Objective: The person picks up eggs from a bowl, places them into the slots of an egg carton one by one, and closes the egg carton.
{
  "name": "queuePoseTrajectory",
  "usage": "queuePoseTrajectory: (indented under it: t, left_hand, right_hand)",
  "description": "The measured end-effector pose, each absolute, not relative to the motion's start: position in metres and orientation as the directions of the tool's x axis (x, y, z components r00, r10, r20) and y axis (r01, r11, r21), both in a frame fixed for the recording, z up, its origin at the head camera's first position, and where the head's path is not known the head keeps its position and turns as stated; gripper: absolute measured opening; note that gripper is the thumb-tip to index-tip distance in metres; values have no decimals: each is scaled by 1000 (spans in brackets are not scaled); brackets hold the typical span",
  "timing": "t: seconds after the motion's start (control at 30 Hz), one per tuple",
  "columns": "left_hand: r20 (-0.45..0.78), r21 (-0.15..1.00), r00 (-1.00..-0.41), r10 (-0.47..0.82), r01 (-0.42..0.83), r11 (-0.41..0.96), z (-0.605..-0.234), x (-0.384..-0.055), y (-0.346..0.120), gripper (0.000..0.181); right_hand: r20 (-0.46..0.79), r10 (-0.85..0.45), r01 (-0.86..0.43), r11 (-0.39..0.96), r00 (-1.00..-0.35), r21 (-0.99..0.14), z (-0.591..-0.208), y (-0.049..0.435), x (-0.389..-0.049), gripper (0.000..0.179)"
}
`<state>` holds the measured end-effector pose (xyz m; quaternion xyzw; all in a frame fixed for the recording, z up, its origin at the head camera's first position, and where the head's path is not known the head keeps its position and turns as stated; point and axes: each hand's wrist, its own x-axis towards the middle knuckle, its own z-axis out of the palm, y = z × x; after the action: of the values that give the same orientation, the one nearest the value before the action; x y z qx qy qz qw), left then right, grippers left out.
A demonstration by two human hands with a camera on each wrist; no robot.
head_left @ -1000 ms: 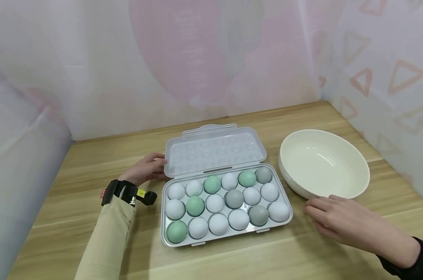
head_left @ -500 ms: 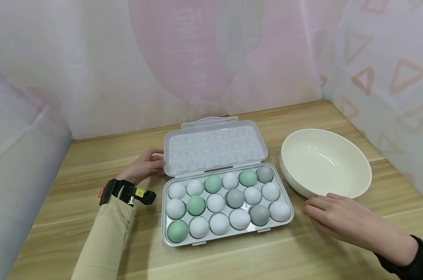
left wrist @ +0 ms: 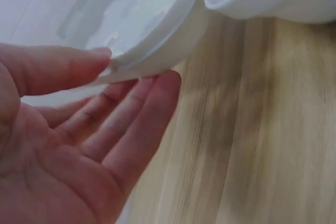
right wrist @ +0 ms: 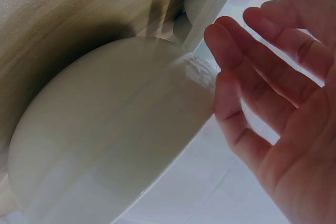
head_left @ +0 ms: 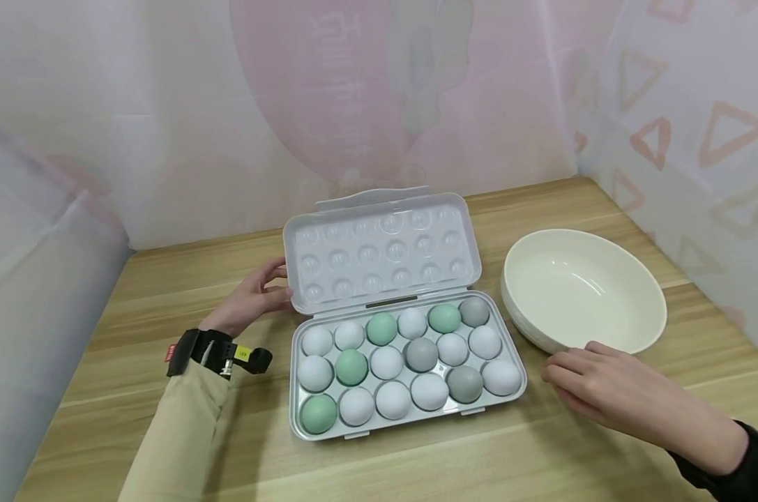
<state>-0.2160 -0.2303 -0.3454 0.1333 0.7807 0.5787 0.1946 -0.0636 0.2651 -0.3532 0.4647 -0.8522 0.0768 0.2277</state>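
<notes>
A plastic egg box point(head_left: 410, 434) lies unfolded on the table, its tray filled with several white, green and grey eggs point(head_left: 393, 400). Its see-through lid point(head_left: 379, 258) leans back, tilted up from the table. My left hand point(head_left: 247, 300) pinches the lid's left edge; in the left wrist view the thumb point(left wrist: 68, 69) lies on the inner side and the fingers point(left wrist: 142, 124) behind. My right hand point(head_left: 623, 397) is at the near rim of a cream bowl point(head_left: 586, 286), fingers loosely bent and holding nothing. Whether it touches the rim I cannot tell.
The wooden table point(head_left: 165, 293) ends at a pale printed curtain point(head_left: 190, 139) behind and at the sides. The bowl has nothing in it and stands right of the egg box. A black strap with a small camera point(head_left: 222, 352) sits on the left wrist.
The lid has risen from lying nearly flat to a steeper tilt, with my left hand moving up slightly along its edge. My right hand and the bowl have hardly moved.
</notes>
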Motion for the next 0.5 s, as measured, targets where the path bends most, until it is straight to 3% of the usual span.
queuePoseTrajectory:
  t: [0.5]
  left_hand:
    - [40,918,-877,479,222,330,-329,-197,-227,67]
  right_hand:
    - [476,-748,-822,563,-463,86,-353,264,-61,40]
